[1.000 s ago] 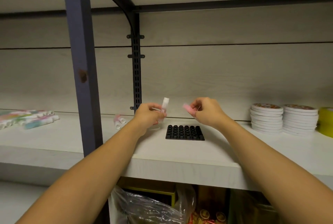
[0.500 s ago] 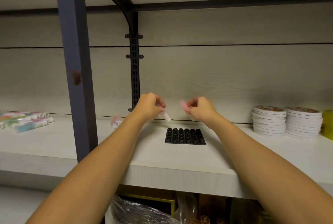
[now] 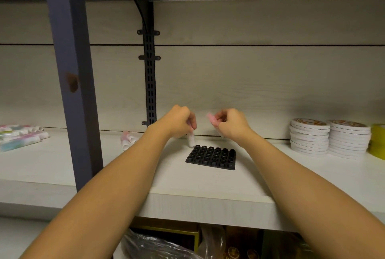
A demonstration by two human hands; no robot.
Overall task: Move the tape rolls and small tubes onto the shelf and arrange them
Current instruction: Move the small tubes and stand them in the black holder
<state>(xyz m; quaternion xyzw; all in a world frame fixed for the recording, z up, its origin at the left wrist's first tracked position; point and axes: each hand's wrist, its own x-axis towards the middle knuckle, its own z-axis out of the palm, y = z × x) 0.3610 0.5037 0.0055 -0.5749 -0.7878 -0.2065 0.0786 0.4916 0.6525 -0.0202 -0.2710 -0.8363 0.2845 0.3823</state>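
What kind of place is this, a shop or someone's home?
Probably a shop or stockroom. The long white shelf on slotted metal uprights carries stacked tape rolls, loose small tubes and a black display tray.

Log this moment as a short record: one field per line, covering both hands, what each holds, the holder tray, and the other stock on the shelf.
left hand: grips a white tube, held upright, lower end just behind the tray's back left corner
right hand: pinches a pink tube, raised above the shelf
black tray: flat on the shelf, sockets all empty
loose tubes: lying left of the tray
white round stacks: two, side by side at right
yellow roll: far right, partly cut off
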